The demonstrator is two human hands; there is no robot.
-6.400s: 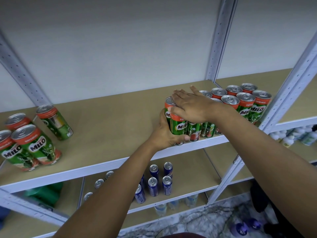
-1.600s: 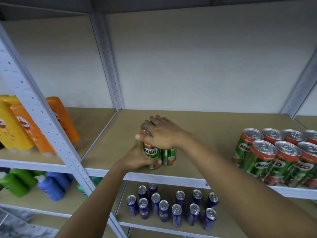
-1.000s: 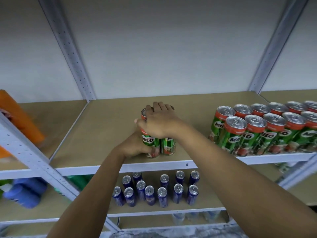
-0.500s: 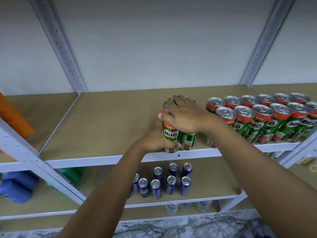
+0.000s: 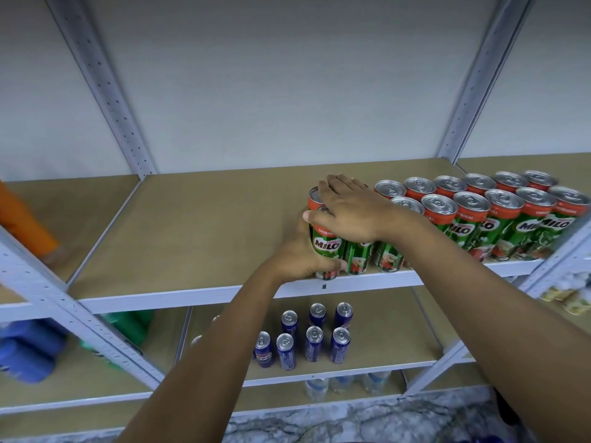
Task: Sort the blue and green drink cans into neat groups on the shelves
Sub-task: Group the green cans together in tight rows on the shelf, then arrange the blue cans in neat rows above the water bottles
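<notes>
A small cluster of green Milo cans (image 5: pixel 329 244) stands at the front of the upper shelf (image 5: pixel 198 228). My left hand (image 5: pixel 300 254) wraps around the cluster's left and front side. My right hand (image 5: pixel 351 212) lies flat over the can tops, fingers pointing left. The cluster sits right beside the left end of a two-row group of green Milo cans (image 5: pixel 473 215) at the shelf's right; I cannot tell if they touch. Several blue cans (image 5: pixel 307 337) stand upright in rows on the shelf below.
Grey perforated uprights (image 5: pixel 105 87) frame the bay. An orange bottle (image 5: pixel 22 215) stands on the left neighbouring shelf, blue bottles (image 5: pixel 28 350) and a green one (image 5: pixel 128 324) below it. Clear bottles (image 5: pixel 345 382) sit on the lowest shelf. The floor is marbled.
Both hands have slid the cluster of green cans rightward along the shelf, closing the gap to the big green group.
</notes>
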